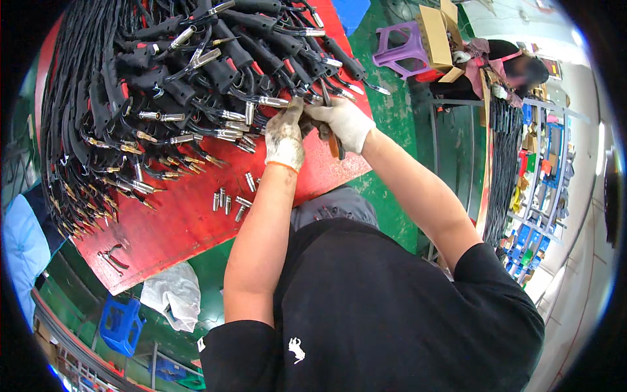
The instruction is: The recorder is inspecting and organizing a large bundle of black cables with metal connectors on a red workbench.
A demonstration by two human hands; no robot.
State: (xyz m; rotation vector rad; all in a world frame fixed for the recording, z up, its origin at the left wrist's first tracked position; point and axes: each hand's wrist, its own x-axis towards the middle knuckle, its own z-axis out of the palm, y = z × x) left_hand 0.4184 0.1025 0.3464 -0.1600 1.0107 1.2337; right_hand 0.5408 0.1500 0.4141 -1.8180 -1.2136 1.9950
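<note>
Both my hands wear whitish work gloves and meet at the near edge of a big pile of black welding torches [225, 68]. My left hand [285, 136], its glove stained dark, is closed on the front end of a welding torch; the held part is mostly hidden by the fingers. Closed around pliers [336, 146] with orange-and-black handles is my right hand [346, 123], and their dark jaws point away from me. A silvery nozzle [273, 102] lies beside my left thumb. Several loose metal nozzles [228, 201] stand and lie left of my left forearm.
The red table [176, 225] carries the torches and, at its near left corner, another pair of pliers [114, 257]. A purple stool [400, 49] and an open cardboard box [436, 36] are at the far right. Another person [499, 65] is beyond. A blue stool [121, 325] stands lower left.
</note>
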